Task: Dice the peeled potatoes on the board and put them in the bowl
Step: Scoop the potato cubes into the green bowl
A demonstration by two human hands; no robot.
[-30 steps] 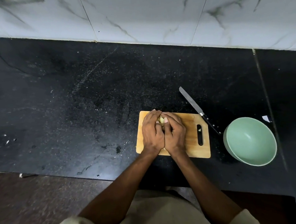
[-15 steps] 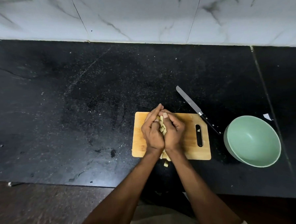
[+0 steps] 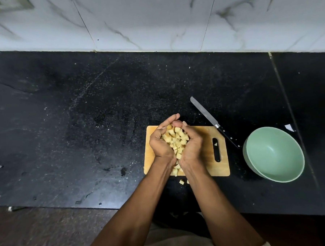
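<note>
Reaching in from the near edge, two bare forearms meet over the wooden board (image 3: 221, 166), and that board is our landmark. Just off its near edge, a couple of loose cubes (image 3: 181, 181) sit on the black worktop (image 3: 82, 127), with a few more at the board's near rim below the wrists. Above the board's middle, the left hand (image 3: 159, 144) and the right hand (image 3: 194, 146) are pressed side by side into one cup, fingers curled up round a heap of diced potatoes (image 3: 176, 141) — pale yellow cubes, piled between both palms, fingertips touching at the far side. One small piece (image 3: 215, 144) lies in the board's handle slot, right of the hands. Right of the board, well apart from the hands, the green bowl (image 3: 285, 174) stands on the worktop; its visible inside shows no potato. Off the board's far right corner a knife (image 3: 208, 117) lies flat, blade pointing away, handle toward the bowl. Beyond everything runs a white marbled wall (image 3: 152, 20).
</note>
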